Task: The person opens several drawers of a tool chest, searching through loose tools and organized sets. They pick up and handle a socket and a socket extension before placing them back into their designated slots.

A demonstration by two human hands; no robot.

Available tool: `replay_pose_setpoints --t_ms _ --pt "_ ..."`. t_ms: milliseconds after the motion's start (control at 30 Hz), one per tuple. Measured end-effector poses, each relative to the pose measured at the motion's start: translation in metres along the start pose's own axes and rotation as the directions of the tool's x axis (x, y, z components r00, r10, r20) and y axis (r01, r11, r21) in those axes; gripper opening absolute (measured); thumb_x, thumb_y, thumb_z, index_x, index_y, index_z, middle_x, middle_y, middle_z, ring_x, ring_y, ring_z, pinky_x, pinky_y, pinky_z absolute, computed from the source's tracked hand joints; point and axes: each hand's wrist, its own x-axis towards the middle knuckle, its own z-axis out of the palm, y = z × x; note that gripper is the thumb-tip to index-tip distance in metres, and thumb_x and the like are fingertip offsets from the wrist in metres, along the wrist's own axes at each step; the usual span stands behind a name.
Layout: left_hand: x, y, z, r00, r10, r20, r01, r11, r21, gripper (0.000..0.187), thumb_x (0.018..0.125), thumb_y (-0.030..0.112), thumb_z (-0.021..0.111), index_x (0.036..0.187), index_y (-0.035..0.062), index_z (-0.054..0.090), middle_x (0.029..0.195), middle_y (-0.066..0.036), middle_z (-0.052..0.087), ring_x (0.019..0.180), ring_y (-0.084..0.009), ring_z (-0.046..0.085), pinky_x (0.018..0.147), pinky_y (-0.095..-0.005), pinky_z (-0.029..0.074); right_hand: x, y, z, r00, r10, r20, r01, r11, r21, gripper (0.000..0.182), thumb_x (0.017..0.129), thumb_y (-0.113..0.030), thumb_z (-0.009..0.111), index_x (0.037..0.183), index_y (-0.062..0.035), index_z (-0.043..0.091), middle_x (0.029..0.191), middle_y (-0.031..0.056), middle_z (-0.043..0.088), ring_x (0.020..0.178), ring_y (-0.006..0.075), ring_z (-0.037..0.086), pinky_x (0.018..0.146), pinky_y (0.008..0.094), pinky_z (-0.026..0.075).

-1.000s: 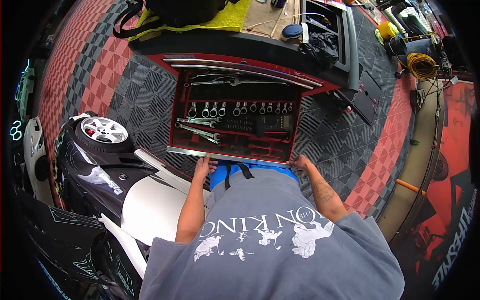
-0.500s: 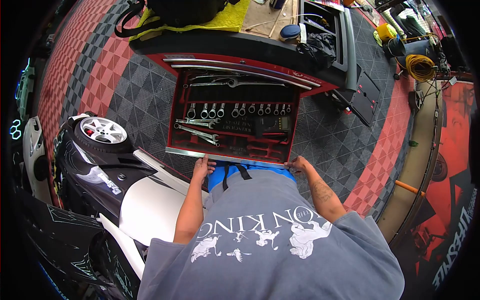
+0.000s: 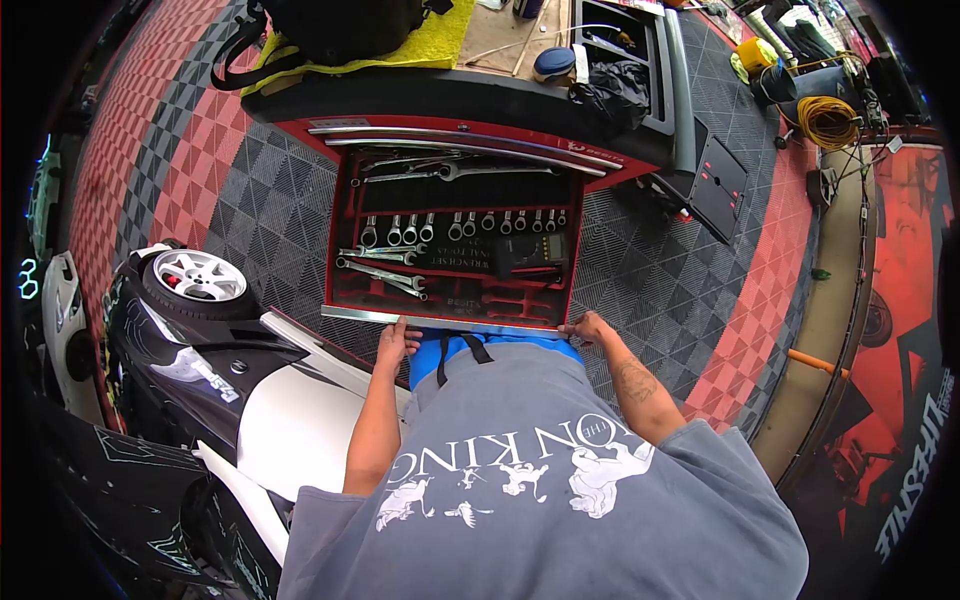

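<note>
A red tool drawer [image 3: 328, 240] stands pulled out in front of me, its silver front edge close to my waist. My left hand [image 3: 399, 340] is at the left end of that edge, fingers curled round it. At the right corner, my right hand [image 3: 588, 328] grips the same edge between thumb and fingers. Inside the drawer lie a row of ratcheting wrenches [image 3: 395, 232], a long wrench [image 3: 448, 172] near the back, a few loose wrenches [image 3: 385, 276] at the left and a dark device [image 3: 530, 255] at the right.
Above the drawer is the cabinet top with a yellow cloth [image 3: 450, 40], a black bag [image 3: 345, 25] and a blue round object [image 3: 553, 65]. A dark car body with a white wheel [image 3: 200, 275] stands at left. A coiled yellow cord [image 3: 828, 122] hangs at right.
The view has shifted slightly, so the cabinet and drawer appear further left. Both hands remain at the drawer's front edge.
</note>
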Motion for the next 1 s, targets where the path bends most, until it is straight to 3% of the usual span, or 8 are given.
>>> replay_pose_setpoints --t_ms 367,433,567,633,700,767,833,1000 --pt "0.000 -0.002 0.001 1.000 -0.004 -0.018 0.005 1.000 0.024 0.051 0.098 0.049 0.045 0.109 -0.0006 0.050 0.088 -0.012 0.069 0.060 -0.0125 0.061 0.051 -0.0235 0.049 0.006 0.008 -0.001 1.000 0.018 0.024 -0.019 0.999 0.043 0.065 0.072 -0.045 0.080 0.108 0.0072 0.064 0.101 0.0137 0.067 0.087 0.0248 0.066 0.061 0.0367 0.060" --pt "0.000 -0.002 0.002 1.000 -0.003 -0.017 0.003 1.000 0.024 0.051 0.098 0.049 0.046 0.109 -0.0005 0.050 0.088 -0.012 0.069 0.060 -0.0125 0.061 0.051 -0.0234 0.049 0.004 0.007 -0.001 0.999 0.001 0.041 -0.001 1.000 -0.006 0.058 0.077 -0.046 0.076 0.108 0.0015 0.069 0.101 0.0133 0.067 0.089 0.0257 0.066 0.066 0.0367 0.060" --pt "-0.008 0.004 0.005 0.999 -0.019 -0.038 0.020 0.999 0.028 0.051 0.098 0.049 0.045 0.109 -0.0002 0.050 0.087 -0.012 0.068 0.060 -0.0124 0.061 0.051 -0.0235 0.049 -0.011 -0.012 -0.014 0.998 0.001 0.061 0.003 0.998 -0.068 0.056 0.077 -0.047 0.075 0.103 0.0020 0.070 0.103 0.0159 0.068 0.090 0.0272 0.067 0.070 0.0374 0.059" --pt "-0.007 0.006 0.007 0.999 -0.024 -0.043 0.025 0.999 0.029 0.051 0.098 0.049 0.045 0.109 -0.0001 0.050 0.087 -0.012 0.068 0.060 -0.0124 0.061 0.051 -0.0235 0.049 -0.013 -0.030 -0.031 0.961 -0.230 -0.154 0.152 0.903 -0.401 0.053 0.081 -0.046 0.071 0.103 0.0016 0.069 0.101 0.0216 0.068 0.092 0.0324 0.068 0.079 0.0395 0.055" --pt "-0.008 0.004 0.008 0.998 -0.027 -0.060 0.028 1.000 0.011 0.050 0.098 0.049 0.045 0.108 0.0002 0.050 0.087 -0.012 0.068 0.060 -0.0125 0.061 0.051 -0.0234 0.049 -0.016 -0.059 -0.052 0.907 -0.329 -0.264 0.267 0.932 -0.246 0.044 0.085 -0.040 0.064 0.106 -0.0011 0.068 0.096 0.0254 0.067 0.091 0.0402 0.065 0.081 0.0449 0.052" --pt "-0.011 0.004 0.008 0.998 -0.030 -0.057 0.031 0.999 0.024 0.049 0.098 0.048 0.045 0.108 0.0002 0.050 0.087 -0.011 0.068 0.060 -0.0126 0.061 0.051 -0.0233 0.049 -0.006 -0.081 -0.063 0.704 -0.543 -0.458 0.498 0.837 -0.227 0.035 0.090 -0.032 0.057 0.110 -0.0047 0.067 0.091 0.0255 0.067 0.090 0.0427 0.063 0.080 0.0466 0.051" --pt "-0.010 0.005 0.008 0.998 -0.026 -0.061 0.029 0.999 0.036 0.048 0.099 0.048 0.045 0.107 0.0002 0.051 0.086 -0.011 0.068 0.060 -0.0126 0.060 0.051 -0.0233 0.049 0.006 -0.105 -0.076 0.656 -0.602 -0.455 0.553 0.794 -0.252 0.035 0.090 -0.025 0.052 0.120 -0.0087 0.062 0.097 0.0249 0.066 0.092 0.0421 0.063 0.082 0.0473 0.051" --pt "-0.007 0.003 0.008 0.998 -0.011 -0.063 0.014 0.999 0.038 0.047 0.099 0.046 0.045 0.107 0.0000 0.051 0.086 -0.011 0.068 0.060 -0.0124 0.061 0.051 -0.0236 0.049 0.036 -0.128 -0.084 0.832 -0.524 -0.181 0.356 0.755 -0.550 0.053 0.090 -0.016 0.050 0.143 -0.0162 0.040 0.115 0.0218 0.063 0.108 0.0367 0.061 0.092 0.0416 0.049"
